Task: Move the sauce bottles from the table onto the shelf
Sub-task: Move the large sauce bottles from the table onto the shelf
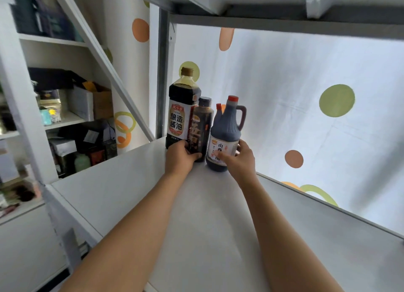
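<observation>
Two bare forearms reached forward over the white shelf (135, 195) toward its far left corner. The left hand (179, 158) gripped the base of a slim dark bottle (202, 127) with fingers curled round it. The right hand (237, 158) held the lower part of a handled jug bottle (227, 125) with a red cap, thumb across its white label. Both bottles stood upright on the shelf, just beside each other. A tall soy sauce bottle (182, 108) stood just to their left, near the corner post. Another red cap (218, 106) showed behind the jug, against a dotted white curtain (306, 84)
</observation>
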A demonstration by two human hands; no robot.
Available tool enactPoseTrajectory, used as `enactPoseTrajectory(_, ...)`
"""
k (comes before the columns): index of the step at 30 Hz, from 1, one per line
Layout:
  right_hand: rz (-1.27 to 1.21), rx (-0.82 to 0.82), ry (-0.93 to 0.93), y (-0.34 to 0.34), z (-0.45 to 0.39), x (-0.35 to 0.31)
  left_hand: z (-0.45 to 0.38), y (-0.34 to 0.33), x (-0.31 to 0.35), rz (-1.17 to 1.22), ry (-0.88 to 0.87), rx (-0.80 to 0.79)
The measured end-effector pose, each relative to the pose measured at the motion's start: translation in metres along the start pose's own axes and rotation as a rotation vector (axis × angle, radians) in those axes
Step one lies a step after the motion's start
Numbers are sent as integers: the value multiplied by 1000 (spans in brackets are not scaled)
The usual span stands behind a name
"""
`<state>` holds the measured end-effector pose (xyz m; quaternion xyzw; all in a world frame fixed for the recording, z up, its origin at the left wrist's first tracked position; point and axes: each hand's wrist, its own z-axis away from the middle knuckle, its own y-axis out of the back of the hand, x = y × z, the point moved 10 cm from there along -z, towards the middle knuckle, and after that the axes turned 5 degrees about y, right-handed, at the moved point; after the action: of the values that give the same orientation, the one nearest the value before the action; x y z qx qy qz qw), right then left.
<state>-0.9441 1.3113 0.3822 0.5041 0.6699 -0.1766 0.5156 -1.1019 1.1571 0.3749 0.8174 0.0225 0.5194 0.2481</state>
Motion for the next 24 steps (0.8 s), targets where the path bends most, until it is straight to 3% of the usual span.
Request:
enactPoseTrajectory(7,-20,-47,3,-6,12,14,0,-1,-11,-82,86,-22)
enactPoseTrajectory(12,119,-127,-72,-3,21,30,32,-28,2,-291,-48,-333)
enactPoseTrajectory(18,686,-361,-98,-20,73,10,94,-24,-3,-752,-209,-591)
enactPoseTrajectory(21,974,-502,-47,-28,115,0,119,-5,-11,-795,-186,-655)
enactPoseTrajectory(24,1031,-587,-69,-24,150,-10,142,13,-7,-784,-190,-663)
